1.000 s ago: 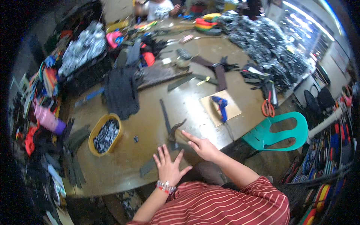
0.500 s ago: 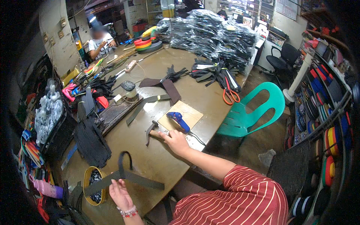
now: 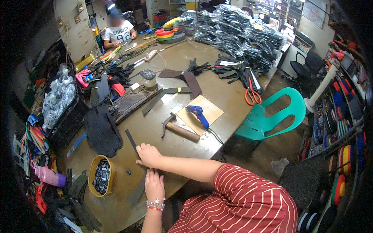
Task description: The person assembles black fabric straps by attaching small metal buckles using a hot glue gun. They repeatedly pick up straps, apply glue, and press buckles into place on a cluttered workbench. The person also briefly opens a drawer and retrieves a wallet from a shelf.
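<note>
On the table (image 3: pixel 229 85), right fingers (image 3: pixel 145 150) curl over a black strap (image 3: pixel 131 139), pinch unclear; left fingers (image 3: pixel 154 178) extend nearly together.

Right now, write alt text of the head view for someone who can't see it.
A right hand and left hand close together over a dark strap on a brown table. Beyond lie a hammer and blue corded tool; a yellow tub of small parts sits left.
</note>
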A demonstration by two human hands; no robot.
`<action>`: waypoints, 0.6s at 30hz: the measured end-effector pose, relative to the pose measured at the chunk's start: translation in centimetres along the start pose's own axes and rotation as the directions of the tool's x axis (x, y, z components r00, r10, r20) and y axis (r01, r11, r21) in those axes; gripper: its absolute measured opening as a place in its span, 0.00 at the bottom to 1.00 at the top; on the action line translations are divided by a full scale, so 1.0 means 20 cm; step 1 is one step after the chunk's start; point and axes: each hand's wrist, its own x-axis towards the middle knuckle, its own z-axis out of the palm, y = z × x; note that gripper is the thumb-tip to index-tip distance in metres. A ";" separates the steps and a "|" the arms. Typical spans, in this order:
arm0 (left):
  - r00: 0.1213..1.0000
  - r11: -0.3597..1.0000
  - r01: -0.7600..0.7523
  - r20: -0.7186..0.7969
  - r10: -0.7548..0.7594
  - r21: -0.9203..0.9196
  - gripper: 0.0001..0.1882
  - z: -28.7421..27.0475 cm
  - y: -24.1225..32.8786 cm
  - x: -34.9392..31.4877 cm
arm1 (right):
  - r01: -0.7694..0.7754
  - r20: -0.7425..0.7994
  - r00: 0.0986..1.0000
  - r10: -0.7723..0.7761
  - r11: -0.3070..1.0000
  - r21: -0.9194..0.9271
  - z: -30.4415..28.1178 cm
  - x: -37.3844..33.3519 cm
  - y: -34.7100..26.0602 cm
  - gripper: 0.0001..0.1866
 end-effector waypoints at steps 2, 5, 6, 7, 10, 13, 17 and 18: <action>0.992 0.992 -0.024 -0.125 0.008 -0.123 0.12 -0.01 -0.05 0.05 | -0.074 0.091 0.993 0.070 0.996 0.040 0.06 0.12 0.01 0.22; 0.945 0.801 0.130 -0.171 -0.278 -0.584 0.10 -0.02 -0.14 0.13 | -0.185 0.180 0.971 0.155 0.968 0.167 0.05 0.26 0.09 0.12; 0.916 0.839 0.080 -0.292 -0.275 -0.539 0.11 0.00 -0.16 0.14 | -0.123 0.137 0.985 0.104 0.983 0.139 0.03 0.27 0.12 0.11; 0.878 0.866 -0.002 -0.415 -0.238 -0.500 0.11 0.02 -0.17 0.15 | -0.157 0.126 0.982 0.138 0.976 0.150 0.02 0.27 0.14 0.10; 0.854 0.857 0.066 -0.416 -0.313 -0.511 0.12 0.09 -0.18 0.16 | -0.120 -0.062 0.987 0.151 0.929 0.350 0.00 0.18 0.17 0.16; 0.866 0.816 0.087 -0.362 -0.345 -0.571 0.10 0.13 -0.18 0.16 | 0.039 -0.049 0.998 -0.041 0.999 -0.037 0.07 0.12 0.15 0.21; 0.869 0.810 0.164 -0.307 -0.389 -0.563 0.11 0.11 -0.16 0.17 | -0.034 -0.006 0.999 0.035 0.999 0.027 0.10 0.24 0.13 0.14; 0.865 0.799 0.177 -0.297 -0.405 -0.575 0.12 0.09 -0.15 0.17 | -0.126 0.027 0.992 0.126 0.992 0.004 0.08 0.26 0.12 0.12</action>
